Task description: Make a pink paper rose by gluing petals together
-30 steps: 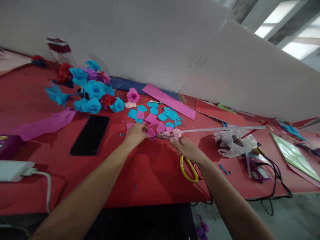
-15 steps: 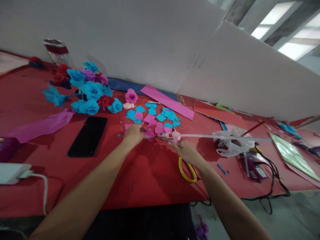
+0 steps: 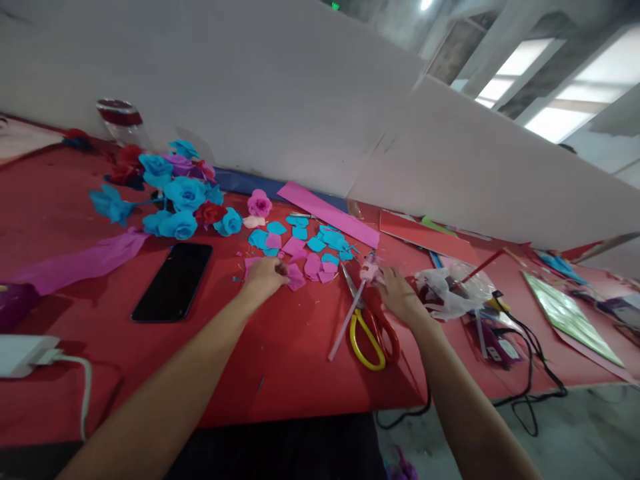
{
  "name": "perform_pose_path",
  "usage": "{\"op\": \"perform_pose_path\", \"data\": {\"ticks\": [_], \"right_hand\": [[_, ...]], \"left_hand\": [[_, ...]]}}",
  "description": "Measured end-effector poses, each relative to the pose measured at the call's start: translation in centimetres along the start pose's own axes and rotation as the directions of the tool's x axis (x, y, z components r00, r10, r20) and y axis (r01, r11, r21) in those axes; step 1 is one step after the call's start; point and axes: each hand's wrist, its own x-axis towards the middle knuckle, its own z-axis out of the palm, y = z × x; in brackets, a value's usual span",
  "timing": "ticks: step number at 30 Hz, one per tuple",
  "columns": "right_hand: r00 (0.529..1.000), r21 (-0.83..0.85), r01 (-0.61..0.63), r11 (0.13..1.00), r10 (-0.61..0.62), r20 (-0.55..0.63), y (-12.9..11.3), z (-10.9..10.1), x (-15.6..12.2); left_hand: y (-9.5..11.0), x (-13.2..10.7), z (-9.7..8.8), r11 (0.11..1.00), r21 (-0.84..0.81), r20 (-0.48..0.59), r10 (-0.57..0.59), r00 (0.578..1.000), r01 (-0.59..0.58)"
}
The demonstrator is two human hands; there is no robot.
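Observation:
My left hand (image 3: 267, 277) is closed in a pinch on a magenta paper petal (image 3: 296, 278), low over the red table. On the right, my right hand (image 3: 399, 291) has its fingers at the handle of a pale pink hot glue gun (image 3: 369, 269) and appears to grip it. A long translucent glue stick (image 3: 345, 325) sticks out of the gun's back, pointing toward the table's near edge. Under the stick lie scissors (image 3: 367, 340) with yellow and red handles. Blue petals (image 3: 330, 237) and magenta petals (image 3: 314, 265) are scattered just beyond my hands.
Paper roses (image 3: 185, 193) in blue, red and purple stand at the back left, near a phone (image 3: 173, 283) and a white charger (image 3: 27, 355). A magenta strip (image 3: 330, 213) lies behind the petals. At right are a plastic bag (image 3: 443, 293) and black cables (image 3: 533, 373).
My right hand has moved right, away from the left hand, and turned the glue gun so its stick points nearer to me. The scissors are more exposed. My left hand keeps the petal.

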Motion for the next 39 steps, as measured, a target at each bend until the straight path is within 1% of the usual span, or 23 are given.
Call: {"op": "perform_pose_path", "data": {"ticks": [2, 4, 5, 6, 7, 8, 9, 10, 11, 13, 14, 16, 19, 23, 26, 29, 30, 31, 33, 34, 36, 37, 39], "right_hand": [[1.0, -0.059, -0.004, 0.998, 0.005, 0.018, -0.5, 0.1, 0.2], [1.0, -0.067, -0.015, 0.998, 0.014, -0.018, -2.1, -0.5, 0.4], [0.999, -0.054, -0.011, 0.999, 0.008, -0.045, -3.3, -1.0, 0.6], [0.996, 0.001, 0.024, 1.0, -0.024, -0.082, -4.6, -1.6, 0.9], [0.992, 0.087, 0.09, 0.992, -0.082, -0.096, -6.0, -2.1, 1.3], [0.986, 0.179, 0.16, 0.971, -0.148, -0.075, -7.5, -2.6, 1.8], [0.981, 0.276, 0.196, 0.941, -0.192, -0.04, -8.9, -3.1, 2.4], [0.969, 0.37, 0.214, 0.904, -0.245, 0.038, -10.1, -3.4, 3.1], [0.954, 0.441, 0.19, 0.877, -0.271, 0.127, -11.2, -3.5, 3.8], [0.921, 0.507, 0.156, 0.848, -0.31, 0.234, -12.8, -3.5, 5.2], [0.903, 0.546, 0.111, 0.83, -0.314, 0.294, -13.3, -3.4, 5.9], [0.877, 0.611, 0.033, 0.791, -0.316, 0.361, -13.9, -3.0, 6.9], [0.851, 0.688, -0.026, 0.726, -0.345, 0.396, -14.3, -2.4, 7.8], [0.771, 0.766, -0.061, 0.64, -0.457, 0.443, -14.5, -2.2, 8.6], [0.724, 0.781, -0.065, 0.62, -0.509, 0.465, -14.5, -2.7, 9.2], [0.68, 0.756, -0.018, 0.654, -0.546, 0.488, -14.7, -3.5, 9.8], [0.682, 0.726, 0.027, 0.687, -0.544, 0.489, -14.8, -3.7, 10.0], [0.694, 0.684, 0.079, 0.725, -0.533, 0.484, -14.9, -3.9, 10.1], [0.746, 0.588, 0.161, 0.792, -0.488, 0.453, -15.1, -4.1, 10.2], [0.776, 0.552, 0.179, 0.814, -0.462, 0.43, -15.2, -4.2, 10.2], [0.829, 0.525, 0.181, 0.832, -0.416, 0.373, -15.0, -4.5, 10.2], [0.86, 0.527, 0.176, 0.831, -0.39, 0.328, -14.8, -4.9, 10.3], [0.931, 0.534, 0.162, 0.83, -0.308, 0.195, -14.1, -6.1, 10.7]], "left_hand": [[-0.2, 0.0, 0.0, 1.0, -0.026, -0.012, 0.006, 1.0, -0.006], [-0.2, 0.1, -0.1, 0.996, -0.092, -0.01, 0.012, 1.0, -0.012], [-0.2, 0.1, -0.2, 0.989, -0.146, -0.005, 0.015, 1.0, -0.016], [-0.1, 0.1, -0.3, 0.978, -0.209, 0.002, 0.019, 1.0, -0.018], [0.1, 0.0, -0.5, 0.962, -0.273, 0.007, 0.023, 1.0, -0.02], [0.3, -0.1, -0.7, 0.944, -0.329, 0.008, 0.025, 1.0, -0.022], [0.6, -0.3, -0.9, 0.929, -0.37, 0.007, 0.026, 1.0, -0.021], [0.9, -0.4, -1.0, 0.916, -0.401, 0.004, 0.023, 1.0, -0.02], [1.1, -0.6, -1.1, 0.904, -0.427, 0.002, 0.023, 1.0, -0.02], [1.5, -0.8, -1.2, 0.88, -0.475, 0.008, 0.029, 1.0, -0.021], [1.6, -0.9, -1.2, 0.871, -0.491, 0.016, 0.033, 0.999, -0.021], [1.7, -1.0, -1.2, 0.859, -0.511, 0.021, 0.042, 0.999, -0.025], [1.7, -1.0, -1.2, 0.851, -0.524, 0.014, 0.057, 0.998, -0.041], [1.9, -1.1, -1.4, 0.834, -0.548, 0.025, 0.096, 0.995, -0.066], [1.9, -1.2, -1.6, 0.853, -0.515, 0.043, 0.131, 0.99, -0.091], [1.9, -1.2, -1.8, 0.867, -0.487, 0.052, 0.149, 0.987, -0.105], [1.8, -1.2, -1.8, 0.871, -0.48, 0.052, 0.15, 0.987, -0.107], [1.8, -1.2, -1.8, 0.874, -0.473, 0.053, 0.151, 0.987, -0.109], [1.8, -1.2, -1.8, 0.879, -0.464, 0.059, 0.153, 0.987, -0.109], [1.8, -1.2, -1.8, 0.88, -0.461, 0.06, 0.154, 0.986, -0.11], [1.9, -1.3, -1.8, 0.876, -0.464, 0.041, 0.171, 0.984, -0.133], [2.0, -1.3, -1.8, 0.872, -0.463, 0.012, 0.184, 0.983, -0.158], [2.2, -1.4, -1.9, 0.866, -0.454, -0.063, 0.204, 0.977, -0.21]]}}
